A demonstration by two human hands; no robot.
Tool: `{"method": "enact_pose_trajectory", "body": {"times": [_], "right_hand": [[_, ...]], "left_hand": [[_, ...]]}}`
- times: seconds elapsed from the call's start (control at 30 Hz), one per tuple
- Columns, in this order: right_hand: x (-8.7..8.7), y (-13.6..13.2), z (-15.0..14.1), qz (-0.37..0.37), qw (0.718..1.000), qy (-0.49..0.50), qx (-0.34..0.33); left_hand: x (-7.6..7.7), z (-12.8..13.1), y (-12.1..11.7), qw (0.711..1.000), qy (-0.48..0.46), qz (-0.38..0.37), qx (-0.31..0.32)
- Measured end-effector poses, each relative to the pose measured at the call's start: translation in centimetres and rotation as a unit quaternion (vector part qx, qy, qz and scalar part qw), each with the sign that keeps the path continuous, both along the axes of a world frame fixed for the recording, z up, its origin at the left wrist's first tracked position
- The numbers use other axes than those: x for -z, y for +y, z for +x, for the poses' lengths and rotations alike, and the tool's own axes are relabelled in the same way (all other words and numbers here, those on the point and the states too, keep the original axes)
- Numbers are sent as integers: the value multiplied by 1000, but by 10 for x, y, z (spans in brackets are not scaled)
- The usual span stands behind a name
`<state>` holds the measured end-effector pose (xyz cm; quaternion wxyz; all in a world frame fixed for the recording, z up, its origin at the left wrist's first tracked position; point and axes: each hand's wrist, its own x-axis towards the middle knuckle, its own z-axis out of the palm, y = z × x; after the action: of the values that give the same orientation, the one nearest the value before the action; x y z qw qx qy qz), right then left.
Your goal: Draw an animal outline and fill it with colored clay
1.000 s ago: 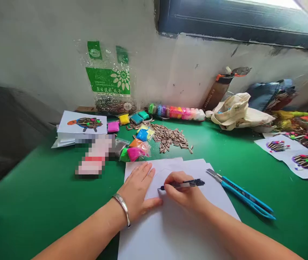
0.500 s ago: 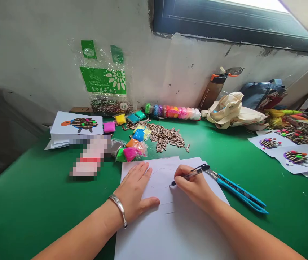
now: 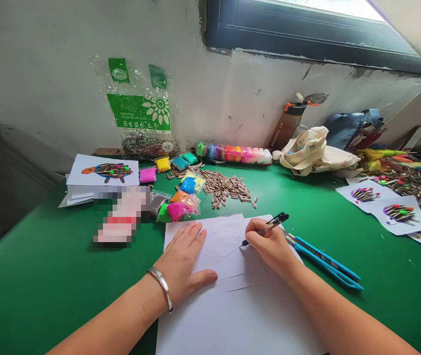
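White paper sheets [image 3: 210,320] lie on the green table in front of me. My left hand [image 3: 184,256], with a silver bangle on the wrist, rests flat on the top sheet, thumb and fingers apart. In my right hand [image 3: 269,246] is a black pen [image 3: 275,222], pinched near its tip. The tip meets the paper at the right side of a thinly drawn rounded outline [image 3: 220,256]. Two short slanting lines lie below the outline. Just right of my right hand is a blue utility knife [image 3: 327,261], its near end toward me.
Sunflower seeds [image 3: 227,187] are heaped behind the paper, beside bagged coloured clay [image 3: 179,211]. A clay pack [image 3: 234,153], a bottle [image 3: 288,123] and a cloth bag [image 3: 306,150] stand along the wall. Seed-decorated pictures lie left [image 3: 81,170] and right [image 3: 399,212].
My right hand has moved the pen slightly right and up, and the outline's lower right side now has a line reaching the pen. My left hand has stayed in place on the paper.
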<state>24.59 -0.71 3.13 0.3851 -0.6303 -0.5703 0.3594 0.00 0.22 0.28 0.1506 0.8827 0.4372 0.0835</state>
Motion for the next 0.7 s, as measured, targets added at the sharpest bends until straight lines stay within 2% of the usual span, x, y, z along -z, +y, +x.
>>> {"method": "enact_pose_trajectory", "body": {"times": [0.27, 0.7], "right_hand": [[2, 4, 5, 22, 1000, -2, 20], [3, 7, 5, 18, 999, -8, 26]], "left_hand": [[-2, 1, 0, 1000, 9, -4, 1], [-5, 2, 0, 1000, -3, -15, 1]]}}
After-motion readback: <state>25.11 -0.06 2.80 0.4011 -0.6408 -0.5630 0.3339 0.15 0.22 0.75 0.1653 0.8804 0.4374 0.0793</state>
